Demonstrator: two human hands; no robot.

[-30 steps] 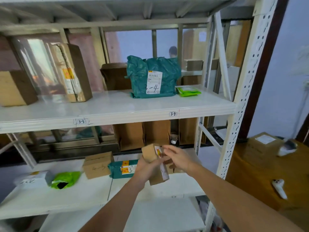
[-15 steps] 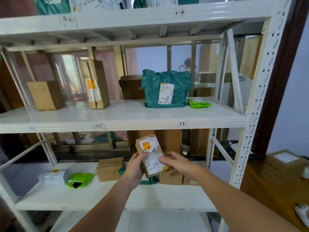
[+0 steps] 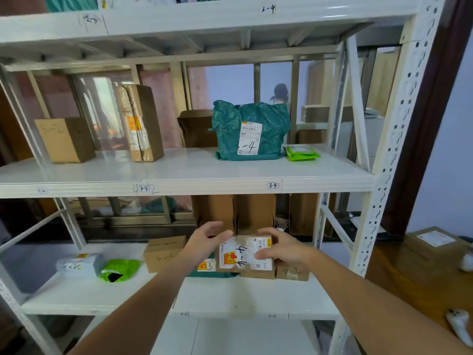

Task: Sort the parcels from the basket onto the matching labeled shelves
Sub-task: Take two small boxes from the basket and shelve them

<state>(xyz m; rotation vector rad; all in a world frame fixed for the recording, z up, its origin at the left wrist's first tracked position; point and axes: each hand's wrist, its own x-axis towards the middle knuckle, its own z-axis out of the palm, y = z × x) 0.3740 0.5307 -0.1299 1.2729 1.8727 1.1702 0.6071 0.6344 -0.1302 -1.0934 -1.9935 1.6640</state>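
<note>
Parcel (image 3: pixel 244 253) marked 4-4: I am gripping it with right hand (image 3: pixel 284 248), left hand (image 3: pixel 207 239) open alongside; should be seating it flat on lower shelf (image 3: pixel 230 303), label outward.

Small brown parcel (image 3: pixel 244 253) — white label up, handwritten "4-4" — above the lower shelf (image 3: pixel 230 298).

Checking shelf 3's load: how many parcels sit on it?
5: box at left, tall box, dark box behind teal bag, green pouch. Others may hide behind.
</note>
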